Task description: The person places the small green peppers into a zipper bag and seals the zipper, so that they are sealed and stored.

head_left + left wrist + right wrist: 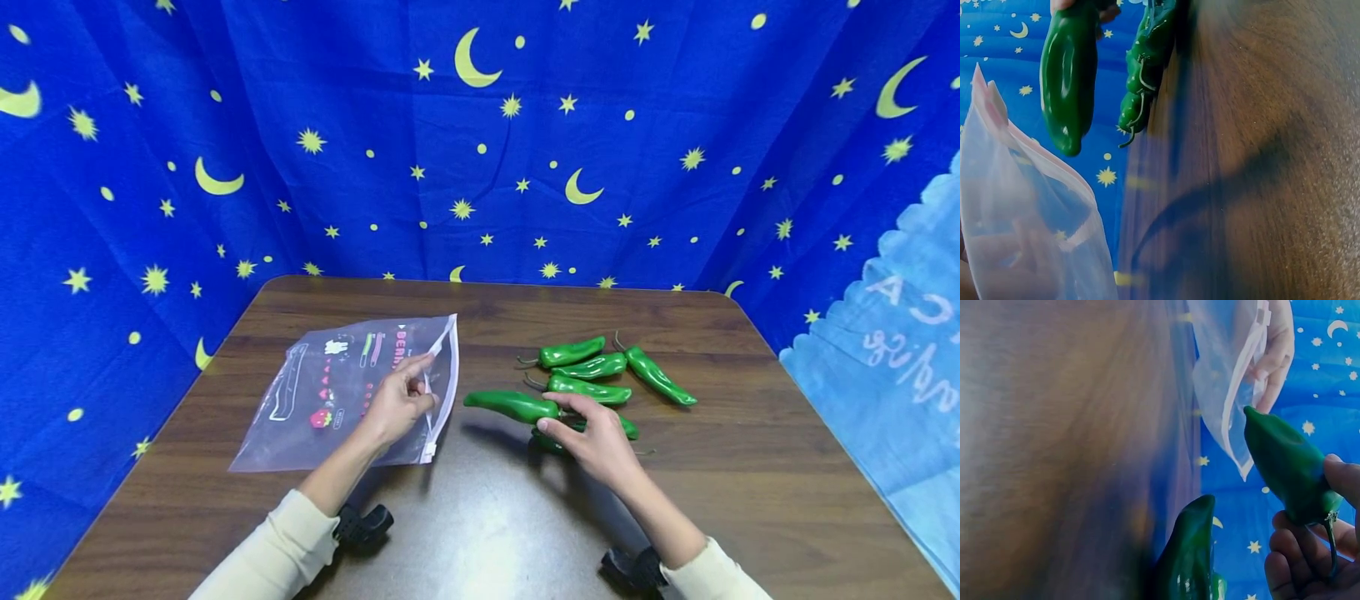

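Gripping in the right hand, above a brown wood-grain tabletop, a tapered glossy green pepper, roughly level lengthwise, pointing left toward the parted mouth of a translucent printed plastic zip bag, pinched by the left hand.

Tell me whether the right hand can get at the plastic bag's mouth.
Likely yes: the right hand holds a green pepper, tip toward the plastic bag; nothing visible blocks the gap, and the left hand grips the bag near its mouth.
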`<state>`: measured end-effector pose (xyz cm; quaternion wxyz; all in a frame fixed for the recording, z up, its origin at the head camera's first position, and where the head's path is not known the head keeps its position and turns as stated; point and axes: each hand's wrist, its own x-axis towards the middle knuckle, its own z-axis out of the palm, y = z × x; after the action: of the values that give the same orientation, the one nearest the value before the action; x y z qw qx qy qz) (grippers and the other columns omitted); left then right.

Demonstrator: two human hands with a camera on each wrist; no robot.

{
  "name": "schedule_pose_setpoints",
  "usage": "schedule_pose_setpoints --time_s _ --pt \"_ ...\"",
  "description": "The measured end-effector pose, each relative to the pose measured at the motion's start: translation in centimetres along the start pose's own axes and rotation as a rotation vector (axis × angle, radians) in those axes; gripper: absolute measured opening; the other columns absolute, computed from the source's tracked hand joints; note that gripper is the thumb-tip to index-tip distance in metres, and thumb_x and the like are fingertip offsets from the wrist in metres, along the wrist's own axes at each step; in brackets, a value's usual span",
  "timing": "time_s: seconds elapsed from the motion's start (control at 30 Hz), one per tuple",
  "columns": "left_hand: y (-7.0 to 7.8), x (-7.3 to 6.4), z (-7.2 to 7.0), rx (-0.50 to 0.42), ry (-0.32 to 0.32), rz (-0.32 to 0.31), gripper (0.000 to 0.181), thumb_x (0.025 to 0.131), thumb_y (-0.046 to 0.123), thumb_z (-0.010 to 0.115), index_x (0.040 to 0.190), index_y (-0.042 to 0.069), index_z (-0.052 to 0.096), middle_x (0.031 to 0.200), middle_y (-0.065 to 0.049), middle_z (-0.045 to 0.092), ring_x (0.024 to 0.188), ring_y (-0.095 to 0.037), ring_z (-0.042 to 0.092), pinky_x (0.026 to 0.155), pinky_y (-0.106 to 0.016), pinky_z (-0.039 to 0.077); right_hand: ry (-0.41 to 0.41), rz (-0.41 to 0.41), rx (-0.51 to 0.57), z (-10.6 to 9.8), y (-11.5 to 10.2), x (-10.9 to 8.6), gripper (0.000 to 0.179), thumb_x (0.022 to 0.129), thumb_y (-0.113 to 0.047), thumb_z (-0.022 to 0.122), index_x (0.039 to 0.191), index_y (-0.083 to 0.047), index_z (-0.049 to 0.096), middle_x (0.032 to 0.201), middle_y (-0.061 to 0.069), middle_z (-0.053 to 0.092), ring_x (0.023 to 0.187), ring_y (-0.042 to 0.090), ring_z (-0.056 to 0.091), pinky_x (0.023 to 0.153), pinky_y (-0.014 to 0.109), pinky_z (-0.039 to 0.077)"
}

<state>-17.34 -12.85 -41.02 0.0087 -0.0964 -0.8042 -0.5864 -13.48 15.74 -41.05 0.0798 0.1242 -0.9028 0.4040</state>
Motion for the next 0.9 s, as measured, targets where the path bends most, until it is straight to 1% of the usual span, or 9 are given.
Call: schedule_pose_setpoints --time_s 0.17,0.33,0.5,0.63,0.73,0.9 --pt "0.3 -0.1 -0.1 -0.046 -0.007 0.003 0.065 0.075 -0.01 0.058 0.137 -0.009 0.039 0.141 -0.021 0.04 0.072 0.0 0.044 0.061 -0.011 0.041 -0.007 0.015 0.012 0.2 -0.4 1.0 0.04 0.082 -0.034 0.07 0.12 -0.02 0.064 0.111 0.004 0.069 0.095 0.018 0.064 0.081 0.04 0.052" --pt "0.5 -0.1 0.0 -0.082 -0.016 -0.01 0.065 0.076 -0.011 0.057 0.138 -0.009 0.039 0.14 -0.02 0.04 0.072 -0.001 0.044 0.059 -0.011 0.04 -0.02 0.024 0.039 0.5 -0.7 1.7 0.041 0.083 -0.034 0.07 0.12 -0.018 0.064 0.109 0.002 0.069 0.091 0.015 0.064 0.078 0.034 0.052" --pt "0.6 -0.1 -0.1 -0.111 -0.013 -0.027 0.065 0.076 -0.011 0.057 0.138 -0.006 0.04 0.142 -0.017 0.039 0.072 -0.002 0.044 0.059 -0.011 0.039 -0.033 0.013 0.061 0.7 -1.0 2.4 0.043 0.082 -0.038 0.069 0.12 -0.018 0.064 0.11 0.002 0.07 0.088 0.014 0.065 0.074 0.03 0.051" --pt "0.7 -0.1 -0.1 -0.121 -0.017 -0.022 0.066 0.076 -0.011 0.056 0.139 -0.006 0.039 0.145 -0.016 0.037 0.073 -0.002 0.044 0.059 -0.011 0.04 -0.039 0.017 0.076 0.8 -1.1 2.9 0.043 0.083 -0.04 0.068 0.121 -0.022 0.063 0.111 0.003 0.069 0.09 0.015 0.065 0.075 0.031 0.052" --pt "0.8 -0.1 -0.1 -0.121 -0.016 -0.016 0.066 0.076 -0.011 0.056 0.139 -0.006 0.038 0.145 -0.016 0.037 0.074 -0.003 0.044 0.059 -0.011 0.04 -0.037 0.018 0.085 1.0 -1.2 3.2 0.041 0.083 -0.038 0.068 0.121 -0.022 0.063 0.111 0.003 0.069 0.09 0.016 0.065 0.076 0.033 0.052" --pt "1.0 -0.1 0.1 -0.127 -0.01 -0.013 0.067 0.075 -0.012 0.056 0.14 -0.005 0.038 0.146 -0.015 0.036 0.074 -0.003 0.045 0.061 -0.011 0.041 -0.039 0.018 0.086 1.5 -1.4 3.5 0.04 0.083 -0.034 0.07 0.119 -0.02 0.064 0.107 0.004 0.07 0.084 0.012 0.065 0.073 0.028 0.052"
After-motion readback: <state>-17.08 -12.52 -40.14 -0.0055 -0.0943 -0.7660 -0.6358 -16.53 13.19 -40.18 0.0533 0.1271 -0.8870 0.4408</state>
